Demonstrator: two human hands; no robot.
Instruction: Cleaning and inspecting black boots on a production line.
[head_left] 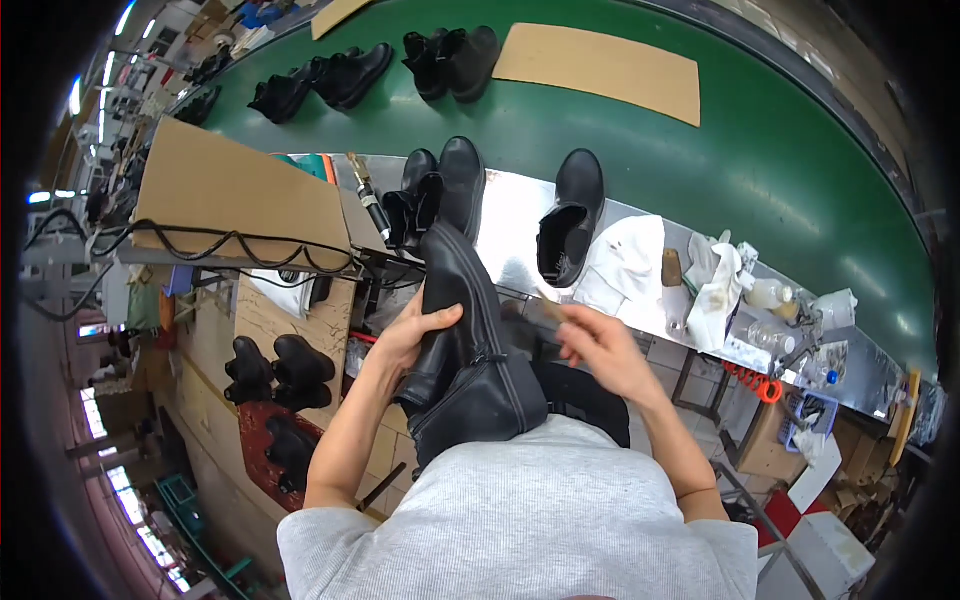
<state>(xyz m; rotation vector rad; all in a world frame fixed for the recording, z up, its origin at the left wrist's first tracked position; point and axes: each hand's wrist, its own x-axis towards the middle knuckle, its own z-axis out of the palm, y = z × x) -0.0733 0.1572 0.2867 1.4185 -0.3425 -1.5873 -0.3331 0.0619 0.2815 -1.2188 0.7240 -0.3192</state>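
Note:
My left hand (408,335) grips a black leather boot (458,270) by its side, thumb pressed on the upper. The boot is tilted, toe pointing up and away from me, sole edge toward the right. Just below it, against my lap, lies a further black boot (480,400); where the two meet is hard to make out. My right hand (605,350) is closed round a small tool with a tan handle (553,309) and a pale tip, its kind blurred. That hand is to the right of the held boot, apart from it.
Ahead on the metal ledge stand a pair of black boots (458,185), a single boot (575,210), white cloths (625,262) and clear bottles (770,293). Behind runs a green conveyor belt (640,160) with more boots and cardboard (600,68). A cardboard panel (235,195) and coiled black cable (240,232) are left.

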